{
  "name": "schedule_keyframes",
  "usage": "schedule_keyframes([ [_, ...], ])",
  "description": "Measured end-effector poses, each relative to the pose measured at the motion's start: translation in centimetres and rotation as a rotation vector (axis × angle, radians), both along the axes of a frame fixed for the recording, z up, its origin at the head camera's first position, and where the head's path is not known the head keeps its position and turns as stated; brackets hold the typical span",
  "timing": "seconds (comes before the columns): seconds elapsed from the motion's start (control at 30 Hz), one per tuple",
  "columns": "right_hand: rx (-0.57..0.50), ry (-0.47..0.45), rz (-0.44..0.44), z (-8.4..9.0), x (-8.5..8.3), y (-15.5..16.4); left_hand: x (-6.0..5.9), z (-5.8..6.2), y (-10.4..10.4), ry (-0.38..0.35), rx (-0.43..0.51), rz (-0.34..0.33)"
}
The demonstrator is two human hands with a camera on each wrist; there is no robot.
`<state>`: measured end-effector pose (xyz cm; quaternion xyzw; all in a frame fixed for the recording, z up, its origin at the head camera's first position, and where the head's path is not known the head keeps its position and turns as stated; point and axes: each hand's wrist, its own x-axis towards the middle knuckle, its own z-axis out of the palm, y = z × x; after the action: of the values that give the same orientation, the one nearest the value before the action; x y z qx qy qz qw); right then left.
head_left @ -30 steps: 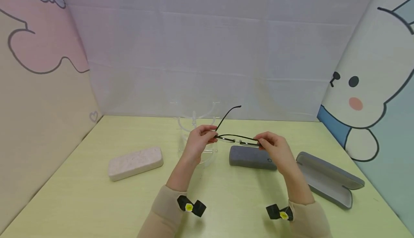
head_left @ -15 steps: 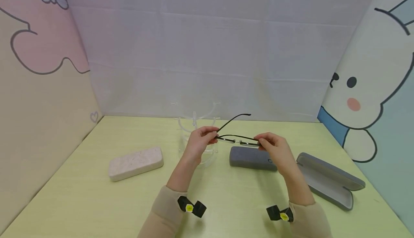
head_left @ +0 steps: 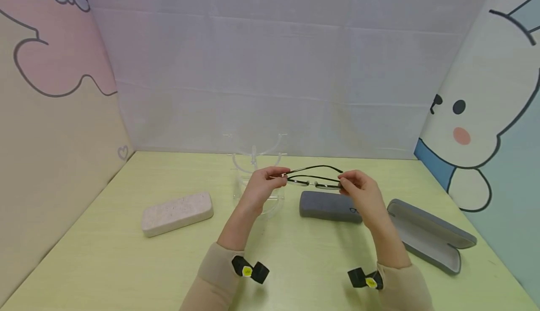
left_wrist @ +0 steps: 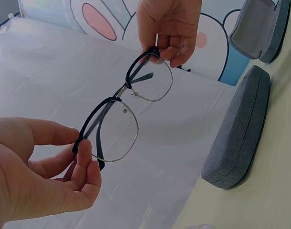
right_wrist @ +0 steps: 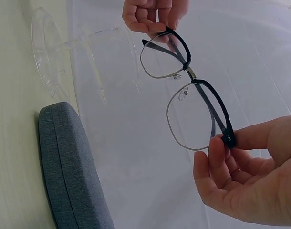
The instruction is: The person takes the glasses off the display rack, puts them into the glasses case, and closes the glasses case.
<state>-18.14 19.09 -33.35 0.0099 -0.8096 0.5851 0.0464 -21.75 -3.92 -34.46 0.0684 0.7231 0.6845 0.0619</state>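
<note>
Both hands hold a pair of black half-rim glasses (head_left: 313, 182) in the air above the yellow-green table (head_left: 126, 264). My left hand (head_left: 282, 176) pinches the left end of the frame. My right hand (head_left: 341, 183) pinches the right end. In the left wrist view the left thumb and fingers (left_wrist: 83, 155) grip the frame corner of the glasses (left_wrist: 121, 93), with the right hand (left_wrist: 164, 47) at the far end. The right wrist view shows the right hand (right_wrist: 222, 143) on the hinge of the glasses (right_wrist: 189, 72) and the left hand (right_wrist: 157, 26) opposite. The temple arms lie folded against the frame.
A clear acrylic stand (head_left: 257, 161) is behind the left hand. A shut grey case (head_left: 326, 206) lies under the glasses. An open grey case (head_left: 426, 236) lies at the right, a shut pale speckled case (head_left: 176, 213) at the left. Fabric walls enclose the table.
The temple arm that stuck up and back from the left end has swung down and now lies folded along the frame. Both hands have kept their places.
</note>
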Motion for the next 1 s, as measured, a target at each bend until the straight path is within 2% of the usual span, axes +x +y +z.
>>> schedule_keyframes([
  [0.47, -0.032, -0.017, -0.01, 0.4, -0.1, 0.6, 0.1, 0.2, 0.1, 0.04, -0.069, -0.055],
  [1.0, -0.003, -0.031, 0.011, 0.3, 0.5, 1.5, 0.1, -0.2, 1.1, 0.058, -0.075, -0.077],
])
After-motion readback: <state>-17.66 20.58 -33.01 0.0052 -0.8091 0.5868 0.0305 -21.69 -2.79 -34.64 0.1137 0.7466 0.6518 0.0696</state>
